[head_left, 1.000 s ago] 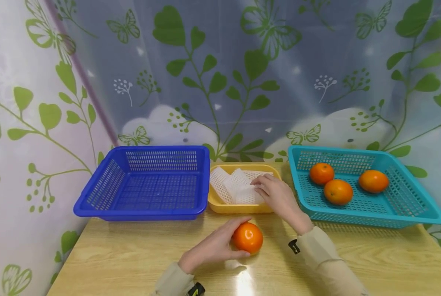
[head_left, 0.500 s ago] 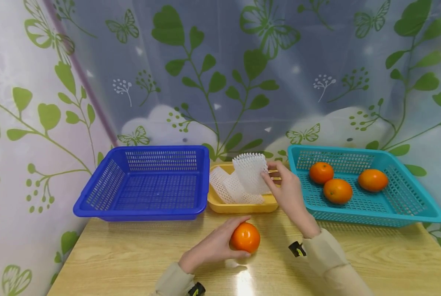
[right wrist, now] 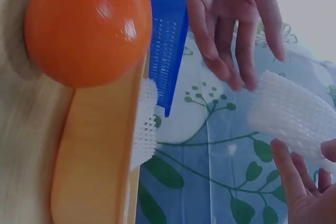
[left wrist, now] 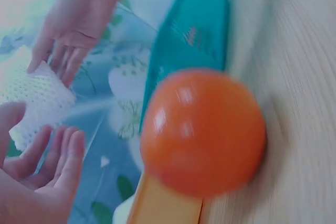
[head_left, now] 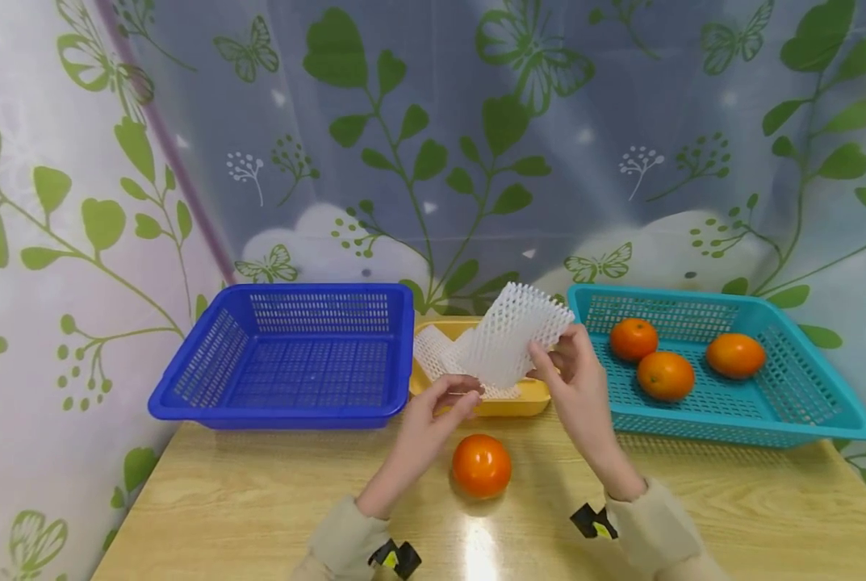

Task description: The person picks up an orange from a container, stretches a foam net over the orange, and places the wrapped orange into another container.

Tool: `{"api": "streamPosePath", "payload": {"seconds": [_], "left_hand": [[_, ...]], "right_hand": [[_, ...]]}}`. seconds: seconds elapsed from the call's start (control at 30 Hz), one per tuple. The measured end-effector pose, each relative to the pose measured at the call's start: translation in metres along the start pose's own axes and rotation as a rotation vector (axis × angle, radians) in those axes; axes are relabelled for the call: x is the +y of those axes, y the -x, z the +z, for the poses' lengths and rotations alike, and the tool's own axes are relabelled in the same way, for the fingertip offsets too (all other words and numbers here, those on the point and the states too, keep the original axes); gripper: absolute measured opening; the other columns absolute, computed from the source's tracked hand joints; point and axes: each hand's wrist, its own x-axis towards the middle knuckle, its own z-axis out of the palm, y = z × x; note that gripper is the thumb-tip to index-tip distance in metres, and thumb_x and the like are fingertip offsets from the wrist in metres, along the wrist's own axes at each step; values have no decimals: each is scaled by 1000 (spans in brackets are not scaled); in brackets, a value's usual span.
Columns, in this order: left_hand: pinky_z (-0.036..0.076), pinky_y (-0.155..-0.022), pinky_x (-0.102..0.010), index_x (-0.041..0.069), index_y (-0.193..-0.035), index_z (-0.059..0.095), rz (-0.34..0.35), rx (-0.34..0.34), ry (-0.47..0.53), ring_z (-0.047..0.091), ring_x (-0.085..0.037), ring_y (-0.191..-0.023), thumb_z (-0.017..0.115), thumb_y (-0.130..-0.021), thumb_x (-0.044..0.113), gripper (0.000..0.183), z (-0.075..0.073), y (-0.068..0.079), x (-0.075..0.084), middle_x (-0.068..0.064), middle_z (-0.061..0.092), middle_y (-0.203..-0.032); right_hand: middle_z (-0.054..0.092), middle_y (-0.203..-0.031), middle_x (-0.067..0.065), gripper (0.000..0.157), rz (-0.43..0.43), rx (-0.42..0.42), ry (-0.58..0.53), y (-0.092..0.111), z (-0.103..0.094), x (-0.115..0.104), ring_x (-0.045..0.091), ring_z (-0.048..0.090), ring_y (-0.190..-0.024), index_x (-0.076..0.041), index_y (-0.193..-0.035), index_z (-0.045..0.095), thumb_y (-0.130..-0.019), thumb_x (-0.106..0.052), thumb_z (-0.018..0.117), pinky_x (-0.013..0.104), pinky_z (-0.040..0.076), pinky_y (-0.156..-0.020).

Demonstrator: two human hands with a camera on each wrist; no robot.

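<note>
My right hand (head_left: 576,387) pinches a white foam fruit net (head_left: 516,335) by its right side, holding it above the yellow basket (head_left: 527,403). In the right wrist view, the net (right wrist: 294,111) slants between the two hands. My left hand (head_left: 433,420) is close to the net's lower end, fingers loosely bent with nothing between them; the left wrist view shows these fingers (left wrist: 68,163) apart from the net. A glossy round orange fruit (head_left: 482,466) sits on the table in front of the yellow basket, below and between both hands, touched by neither.
More white foam nets (head_left: 436,351) lie in the yellow basket. To the left stands a blue basket (head_left: 280,420) with nothing in it. A teal basket (head_left: 738,432) at the right holds three orange fruits (head_left: 665,376). A patterned curtain (head_left: 433,161) hangs behind the wooden table (head_left: 258,500).
My right hand has lifted one foam net out of the yellow basket and tilted it toward the left hand. My left hand has let go of the fruit and risen toward the net.
</note>
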Motion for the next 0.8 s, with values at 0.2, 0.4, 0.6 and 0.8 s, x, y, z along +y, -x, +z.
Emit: {"api": "streamPosePath", "payload": {"seconds": [0.2,0.4,0.6,0.8], "left_hand": [[57,-94,-35,-7,-126,60,-130,142,230,68,-28,-110,61,-103,19,35,11,-6,3,-23,67,-122],[55,-93,-28,-5,-136,54,-231,223,448,66,-12,-106,61,-103,19,41,15,-8,-1,-15,69,-124],[56,-88,-24,-4,-138,49,-262,236,614,64,-10,-105,57,-105,19,41,13,-9,-2,-5,65,-119],[54,-84,-22,3,-128,51,-289,208,762,61,-10,-101,49,-107,14,24,15,-12,2,1,61,-112]], "right_hand": [[67,-117,16,34,13,-57,15,16,3,5,10,71,-94,1,-130,52,-98,-3,65,35,62,-74],[68,-115,15,34,22,-132,1,29,5,13,11,71,-95,-1,-133,53,-100,-3,62,37,62,-77],[70,-110,2,48,31,-176,-140,32,4,15,17,71,-96,10,-122,57,-113,-27,27,38,62,-80],[72,-105,0,56,197,-172,-170,30,4,16,20,70,-95,14,-123,59,-113,-32,28,39,61,-82]]}}
